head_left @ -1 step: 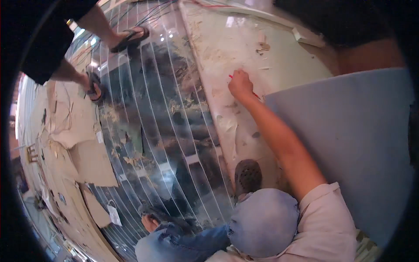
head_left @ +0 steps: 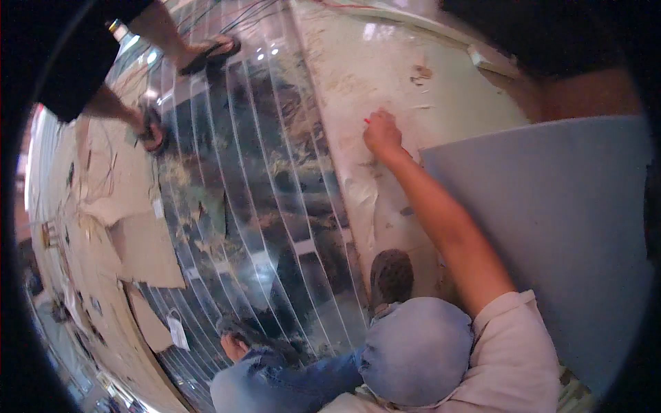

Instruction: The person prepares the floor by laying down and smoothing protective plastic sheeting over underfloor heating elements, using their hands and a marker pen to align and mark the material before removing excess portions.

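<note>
My right hand [head_left: 381,134] is closed around a slim red object [head_left: 368,121] at the pale, dusty board [head_left: 344,76], just beyond the grey panel [head_left: 537,227]. My right shoe [head_left: 391,272] rests on the pale surface, below that hand. At lower left, a patch of skin [head_left: 235,346] shows between my jeans and a dark shoe; I cannot tell whether it is my left hand or part of my foot. A dark, glossy sheet [head_left: 255,172] with white lines lies beside the pale board.
Another person's sandaled feet [head_left: 151,129] stand at upper left, near loose wires [head_left: 251,15]. Torn cardboard [head_left: 141,251] and a white tag [head_left: 177,332] lie along the left. A pale strip of material [head_left: 492,62] and small scraps [head_left: 420,72] are at upper right.
The view has shifted very slightly. My right hand still grips the red object in about the same place on the board.
</note>
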`<state>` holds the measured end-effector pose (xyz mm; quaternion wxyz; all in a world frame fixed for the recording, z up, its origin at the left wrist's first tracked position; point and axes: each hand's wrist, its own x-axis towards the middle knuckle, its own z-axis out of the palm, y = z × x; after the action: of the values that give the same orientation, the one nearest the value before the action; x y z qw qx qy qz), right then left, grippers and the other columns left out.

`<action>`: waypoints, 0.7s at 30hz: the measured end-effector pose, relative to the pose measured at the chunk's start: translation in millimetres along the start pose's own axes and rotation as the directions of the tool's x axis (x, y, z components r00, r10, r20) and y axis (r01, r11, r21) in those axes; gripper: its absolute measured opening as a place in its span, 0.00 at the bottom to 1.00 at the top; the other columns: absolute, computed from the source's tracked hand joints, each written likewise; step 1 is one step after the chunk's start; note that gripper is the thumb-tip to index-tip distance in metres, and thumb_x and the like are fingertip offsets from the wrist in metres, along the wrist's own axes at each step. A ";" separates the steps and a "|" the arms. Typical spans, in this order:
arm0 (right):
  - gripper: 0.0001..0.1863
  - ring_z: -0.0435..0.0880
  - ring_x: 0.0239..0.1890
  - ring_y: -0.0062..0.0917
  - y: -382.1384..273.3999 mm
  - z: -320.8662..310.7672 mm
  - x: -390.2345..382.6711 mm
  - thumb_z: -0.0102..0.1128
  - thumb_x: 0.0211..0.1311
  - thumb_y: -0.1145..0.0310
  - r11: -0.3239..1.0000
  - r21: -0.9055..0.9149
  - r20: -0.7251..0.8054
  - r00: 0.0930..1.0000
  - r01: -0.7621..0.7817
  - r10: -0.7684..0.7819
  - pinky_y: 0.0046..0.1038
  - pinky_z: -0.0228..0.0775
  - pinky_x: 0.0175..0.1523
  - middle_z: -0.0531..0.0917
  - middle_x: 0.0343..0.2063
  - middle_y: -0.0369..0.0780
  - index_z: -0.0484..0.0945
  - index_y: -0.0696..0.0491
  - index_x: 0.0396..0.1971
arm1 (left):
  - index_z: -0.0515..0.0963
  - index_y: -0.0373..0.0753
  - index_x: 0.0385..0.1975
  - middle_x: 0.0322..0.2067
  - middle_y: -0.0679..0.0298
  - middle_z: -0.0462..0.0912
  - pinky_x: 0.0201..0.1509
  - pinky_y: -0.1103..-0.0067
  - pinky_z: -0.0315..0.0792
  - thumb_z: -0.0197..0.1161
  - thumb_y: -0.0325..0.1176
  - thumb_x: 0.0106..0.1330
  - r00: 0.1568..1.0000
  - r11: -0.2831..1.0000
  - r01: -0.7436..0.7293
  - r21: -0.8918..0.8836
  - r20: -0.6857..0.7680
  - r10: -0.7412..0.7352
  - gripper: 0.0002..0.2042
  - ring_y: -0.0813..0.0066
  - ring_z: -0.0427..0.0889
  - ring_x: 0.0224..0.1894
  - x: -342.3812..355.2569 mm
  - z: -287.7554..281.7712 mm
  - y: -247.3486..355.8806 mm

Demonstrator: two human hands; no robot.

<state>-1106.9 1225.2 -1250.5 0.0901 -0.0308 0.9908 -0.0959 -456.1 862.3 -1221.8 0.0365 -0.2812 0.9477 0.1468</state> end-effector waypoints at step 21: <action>0.17 0.77 0.44 0.33 -157.4 4.4 -105.8 0.51 0.51 0.73 0.393 0.130 -0.015 0.398 0.910 -0.917 0.33 0.74 0.41 0.78 0.40 0.39 0.74 0.53 0.43 | 0.69 0.38 0.34 0.29 0.54 0.67 0.42 0.66 0.65 0.51 0.27 0.46 0.991 0.996 -0.047 -0.072 -0.130 0.038 0.13 0.52 0.68 0.35 21.4 -35.2 31.1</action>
<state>-995.3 1078.4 -1205.7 0.0538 -0.5662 0.8011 -0.1865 -490.5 865.5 -1183.4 -0.0385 -0.2710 0.9476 0.1647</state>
